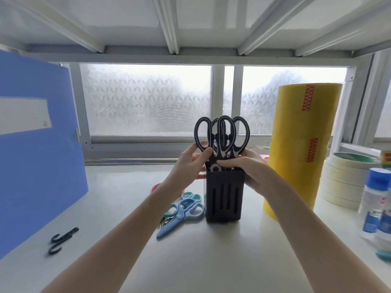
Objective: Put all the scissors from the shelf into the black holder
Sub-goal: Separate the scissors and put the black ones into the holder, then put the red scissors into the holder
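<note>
A person's two bare forearms reach forward over a white shelf [211, 261] with a frosted window behind it. The blades of the black-handled scissors [222, 136] are hidden inside the black holder [224, 199], so only their looped handles show, bunched and overlapping; there seem to be two pairs, though the exact count is hard to make out. The holder is a tall, upright, rectangular black box with three vertical slots on its near face, standing on the shelf near the middle of the view.

The left hand [190, 163] has its grip closed, thumb and fingers pinching the leftmost handle loop. The right hand [249, 168] has its grip wrapped around the holder's upper right side, its fingers across the lower part of the handles.

Just left of the holder, a blue pair of scissors [179, 218] lies flat on the shelf, overlapping a teal pair [186, 197] partly hidden under the left forearm. A red shape [155, 187] beyond that arm is too covered to identify.

Two black hooks [61, 240] lie at the lower left. A blue folder [38, 155] is cut off at the left edge. A tall stack of yellow tape rolls [302, 149] stands at the right, a stack of pale tape rolls [342, 182] beside it, and blurred bottles [374, 199] cut off at the right edge.
</note>
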